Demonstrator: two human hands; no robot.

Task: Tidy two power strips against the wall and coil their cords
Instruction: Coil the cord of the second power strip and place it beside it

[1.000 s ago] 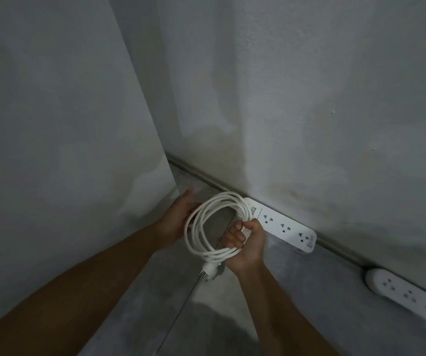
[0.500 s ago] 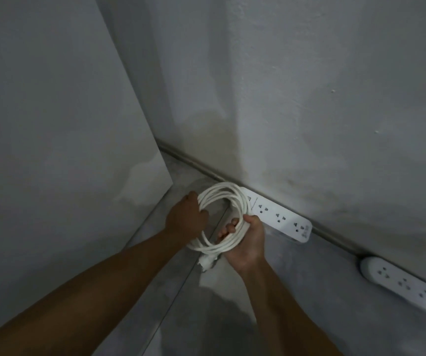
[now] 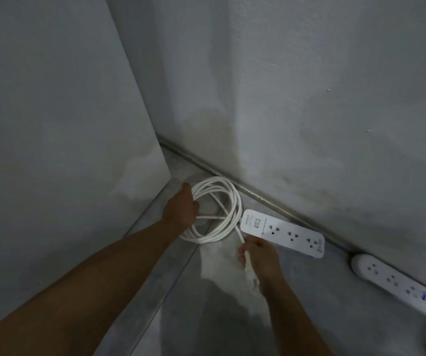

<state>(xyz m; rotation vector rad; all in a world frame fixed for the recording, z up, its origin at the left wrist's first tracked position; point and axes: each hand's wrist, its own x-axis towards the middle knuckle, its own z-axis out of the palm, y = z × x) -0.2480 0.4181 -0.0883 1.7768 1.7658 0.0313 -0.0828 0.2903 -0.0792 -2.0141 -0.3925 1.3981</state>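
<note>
A white power strip (image 3: 283, 233) lies flat on the floor along the foot of the wall. Its white cord (image 3: 228, 214) is wound in a round coil just left of it, low over the floor. My left hand (image 3: 182, 208) grips the left side of the coil. My right hand (image 3: 256, 259) holds the cord's plug end (image 3: 250, 274), with a short run of cord leading up to the coil. A second, rounder white power strip (image 3: 396, 283) lies further right along the same wall.
A grey wall (image 3: 309, 98) runs diagonally behind both strips, with a thin ridge (image 3: 258, 195) at its foot. A pale panel (image 3: 52, 124) stands on the left and forms a narrow corner with the wall. The floor (image 3: 335, 317) is grey concrete.
The coil has gone down and left of the strip. My right hand has let go of the bundle and drawn back, now holding the plug end. My left hand stays on the coil.
</note>
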